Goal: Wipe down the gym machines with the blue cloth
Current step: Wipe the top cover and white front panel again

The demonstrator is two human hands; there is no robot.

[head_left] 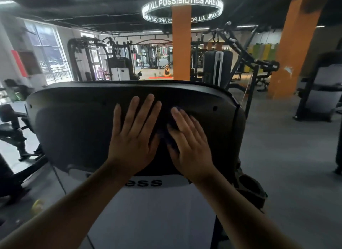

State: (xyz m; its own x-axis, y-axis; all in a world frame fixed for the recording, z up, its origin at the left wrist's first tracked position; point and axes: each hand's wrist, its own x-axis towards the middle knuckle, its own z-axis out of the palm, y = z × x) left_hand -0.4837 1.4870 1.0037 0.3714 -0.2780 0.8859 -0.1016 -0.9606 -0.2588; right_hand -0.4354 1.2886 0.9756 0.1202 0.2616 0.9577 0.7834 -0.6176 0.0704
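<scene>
You are pressing the crumpled dark blue cloth (164, 137) against the gym machine's broad black moulded panel (74, 122) under your right hand (188, 139), fingers straight. Your left hand (133, 137) (empty, spread flat) is resting just left of it, touching the panel.

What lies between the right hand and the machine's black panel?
The blue cloth, pressed under the right hand against the black panel, as the head view shows.
</scene>
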